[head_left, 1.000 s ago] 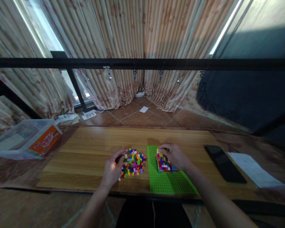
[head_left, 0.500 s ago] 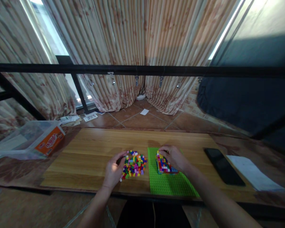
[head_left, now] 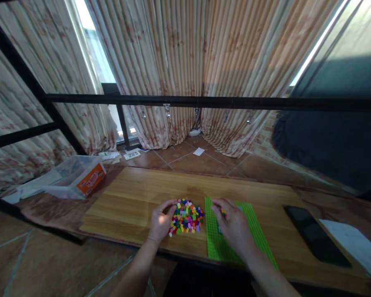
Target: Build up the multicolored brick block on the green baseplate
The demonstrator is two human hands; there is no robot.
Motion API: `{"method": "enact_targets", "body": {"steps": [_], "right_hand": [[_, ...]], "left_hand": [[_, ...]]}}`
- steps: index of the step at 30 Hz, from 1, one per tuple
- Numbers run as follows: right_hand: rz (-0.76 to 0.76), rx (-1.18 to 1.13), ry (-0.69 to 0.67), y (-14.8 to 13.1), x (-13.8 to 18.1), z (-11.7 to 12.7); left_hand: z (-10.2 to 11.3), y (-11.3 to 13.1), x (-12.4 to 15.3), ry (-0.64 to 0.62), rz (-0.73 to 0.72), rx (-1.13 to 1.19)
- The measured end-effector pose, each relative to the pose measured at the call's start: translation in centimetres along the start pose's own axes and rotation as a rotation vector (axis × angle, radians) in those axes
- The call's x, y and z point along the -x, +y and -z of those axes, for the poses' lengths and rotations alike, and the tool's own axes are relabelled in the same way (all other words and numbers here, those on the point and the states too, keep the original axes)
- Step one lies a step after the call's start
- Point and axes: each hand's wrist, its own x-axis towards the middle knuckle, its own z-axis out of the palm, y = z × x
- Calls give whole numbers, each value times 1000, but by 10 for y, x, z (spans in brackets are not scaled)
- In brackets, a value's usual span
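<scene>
A heap of small many-coloured bricks point(head_left: 187, 216) lies on the wooden board point(head_left: 136, 194). My left hand point(head_left: 161, 220) rests at the heap's left edge, fingers curled around its rim and touching the bricks. To the right lies a green baseplate point(head_left: 215, 243). My right hand point(head_left: 232, 226) lies over the block of coloured bricks built on the plate and hides nearly all of it; only a few bricks point(head_left: 224, 213) peek out by the fingers, which are bent down onto the block.
A black phone point(head_left: 315, 238) and a white sheet of paper point(head_left: 355, 247) lie at the right. A clear plastic tub with an orange label point(head_left: 77, 176) stands at the far left. A black metal rail point(head_left: 204, 101) crosses in front of the curtains.
My view has swung left and tilted. My right hand has slid down over the built block, covering it. My left hand stays at the heap's left edge.
</scene>
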Motion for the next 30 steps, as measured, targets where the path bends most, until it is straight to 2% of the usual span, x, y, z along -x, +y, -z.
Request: {"method": "enact_targets", "body": {"steps": [2,4,7,10,17,24,30], "right_hand": [[-32,-140,-99,-24,6,-23],[-110,-246,-126,-40,7,-49],[-195,-247,-125,-48,-2,-80],[-211,-213,-129,-45,-12,-97],[-230,-374,-156,-32,-12,-105],[-267,-403,-182,-22,-6,-106],[-312,-579,-180,-20,-2,-106]], "left_hand": [[0,0,0,7,10,34],[0,1,0,1,16,61],[2,3,1,-15,19,53],[2,4,2,-32,20,33],[1,4,1,-54,21,46],[1,8,2,-81,11,23],[2,10,1,-120,7,75]]}}
